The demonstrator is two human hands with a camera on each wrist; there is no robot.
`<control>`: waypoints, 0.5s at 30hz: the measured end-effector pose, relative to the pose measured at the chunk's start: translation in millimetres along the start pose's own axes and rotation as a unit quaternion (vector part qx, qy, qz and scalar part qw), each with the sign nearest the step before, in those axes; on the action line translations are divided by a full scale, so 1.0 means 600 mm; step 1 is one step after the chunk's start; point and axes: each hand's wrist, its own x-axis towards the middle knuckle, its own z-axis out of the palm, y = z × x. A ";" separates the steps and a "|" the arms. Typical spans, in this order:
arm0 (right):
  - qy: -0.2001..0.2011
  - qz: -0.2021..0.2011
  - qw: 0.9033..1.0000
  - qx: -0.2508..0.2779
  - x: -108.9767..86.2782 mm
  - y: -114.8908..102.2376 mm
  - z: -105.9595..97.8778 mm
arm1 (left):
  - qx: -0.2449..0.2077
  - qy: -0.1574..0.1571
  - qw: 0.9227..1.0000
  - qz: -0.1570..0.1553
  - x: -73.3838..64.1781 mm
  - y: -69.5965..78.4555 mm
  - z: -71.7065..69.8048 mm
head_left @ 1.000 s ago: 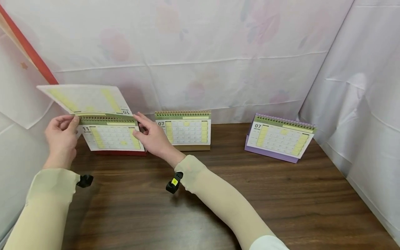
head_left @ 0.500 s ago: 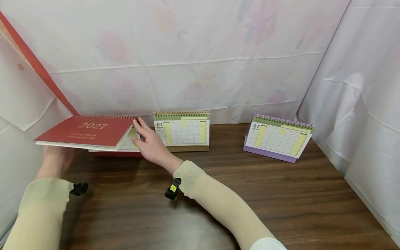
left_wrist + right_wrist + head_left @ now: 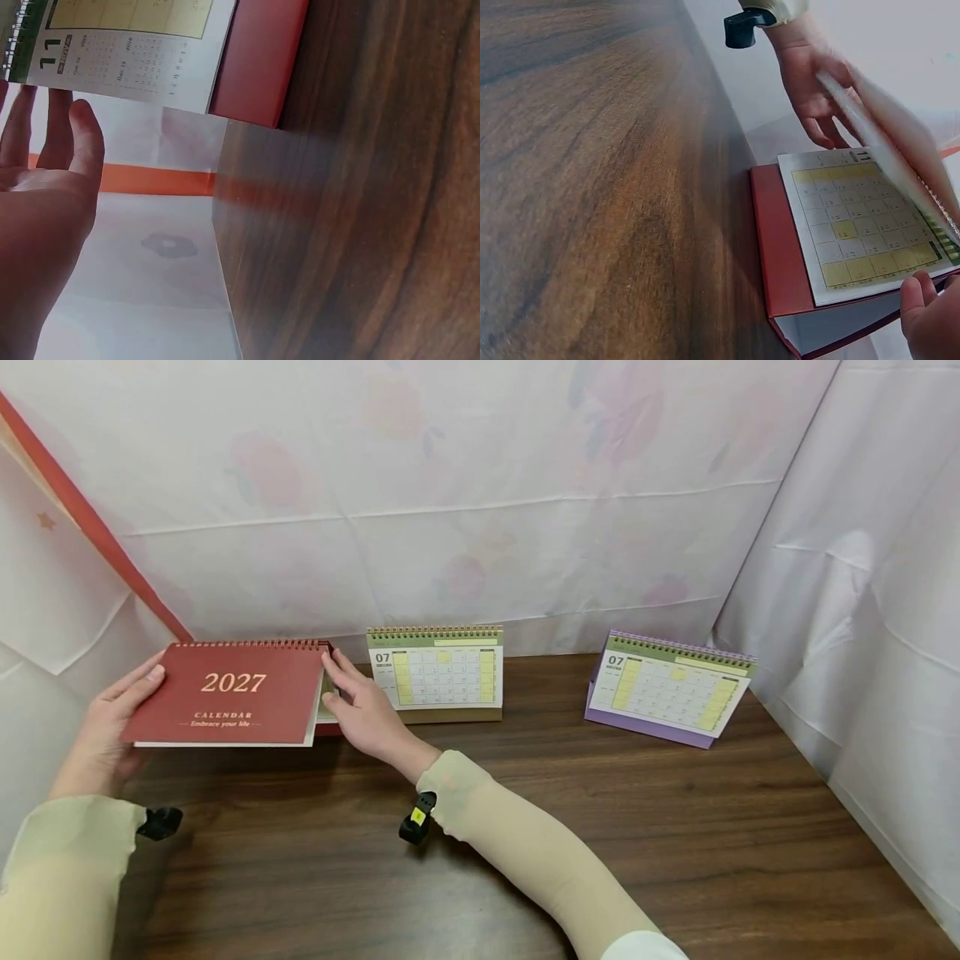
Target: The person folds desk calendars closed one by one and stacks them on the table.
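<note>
"Where is the red calendar (image 3: 225, 693)?"
"It stands on the brown wooden desk (image 3: 495, 877), at the left, before a pale printed cloth (image 3: 525, 452)."
"And the hands?"
"The left hand (image 3: 108, 718) pinches its cover; the right hand (image 3: 369, 710) grips its right edge."

Head view: table (image 3: 322, 877) spans lower frame. On it: first calendar (image 3: 225, 693), left of frame, between left hand (image 3: 108, 718) and right hand (image 3: 367, 710); second calendar (image 3: 447, 677), centre; third calendar (image 3: 670, 689), right, well apart. Cloth backdrop (image 3: 480, 485) behind all three.
</note>
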 end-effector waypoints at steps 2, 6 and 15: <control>-0.001 0.002 1.000 0.001 -0.001 0.003 0.001 | 0.036 0.038 0.999 -0.013 0.001 0.000 -0.001; -0.003 0.006 1.000 -0.002 0.000 0.007 0.003 | 0.064 0.068 0.996 0.000 0.006 -0.007 -0.004; 0.006 0.016 1.000 -0.018 0.004 0.012 0.003 | 0.123 0.146 0.978 0.087 0.022 -0.027 0.027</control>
